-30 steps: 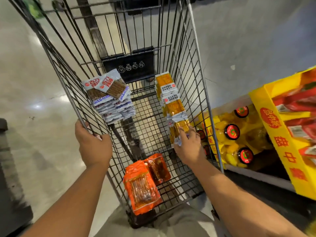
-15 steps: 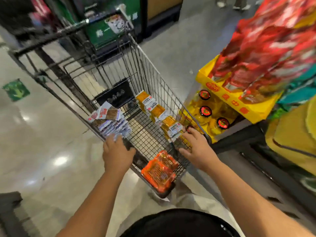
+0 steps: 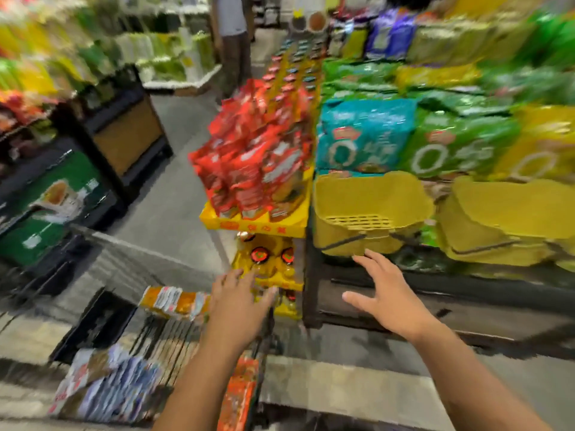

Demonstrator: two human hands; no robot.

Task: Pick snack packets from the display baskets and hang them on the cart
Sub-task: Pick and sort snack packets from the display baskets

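The view is blurred by motion. The wire cart [image 3: 161, 334] lies low at the left, with yellow packets [image 3: 172, 301], silver-blue packets [image 3: 112, 390] and orange packets [image 3: 239, 396] hanging on its sides. My left hand [image 3: 238, 301] reaches forward over the cart's right rim, fingers straight, holding nothing. My right hand [image 3: 384, 290] is spread open in the air, just below a yellow display basket [image 3: 361, 219]. Red snack packets [image 3: 252, 160] are piled in a yellow tray [image 3: 249, 225] to the basket's left.
Teal [image 3: 361, 138], green [image 3: 454, 144] and yellow bags fill the shelf above the baskets at right. Yellow bottles with red caps [image 3: 267, 262] sit under the red packets. A dark stand with a green sign [image 3: 46, 200] is at left. A person [image 3: 231, 32] stands far down the aisle.
My head has swung up from the cart toward the display. Both hands left the cart: the right one moved right toward the yellow basket, the left one crossed to the cart's right rim.
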